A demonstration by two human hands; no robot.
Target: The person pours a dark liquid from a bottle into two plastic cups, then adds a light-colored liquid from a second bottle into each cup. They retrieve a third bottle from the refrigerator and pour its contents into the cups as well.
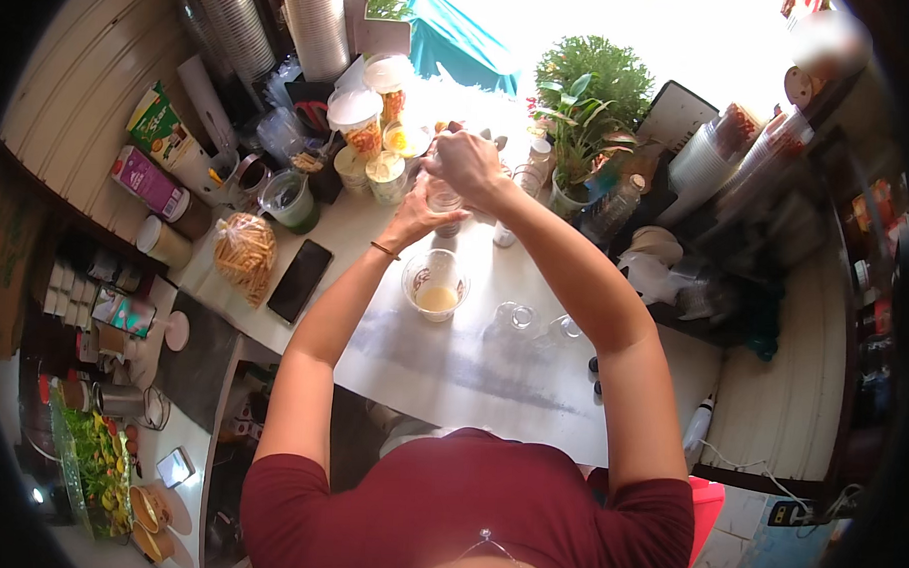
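Both my hands meet over the far middle of the white counter. My left hand [423, 217] is closed round a clear jar [444, 197], its thumb stretched along the near side. Just above it my right hand [469, 164] is closed at the jar's top, its fingers bent; what they grip there is hidden by the hand and glare. Nearer to me stands a clear plastic cup [437, 297] with a pale beige liquid in the bottom and brown streaks inside its wall. To its right lie two clear round plastic lids [516, 316].
Lidded cups [357, 122] crowd the back left, below tall cup stacks [315, 24]. A black phone [300, 281] and a bag of stick snacks [243, 257] lie left. Potted plants [591, 99] stand at the back, right of my hands; more stacked cups [715, 148] are farther right.
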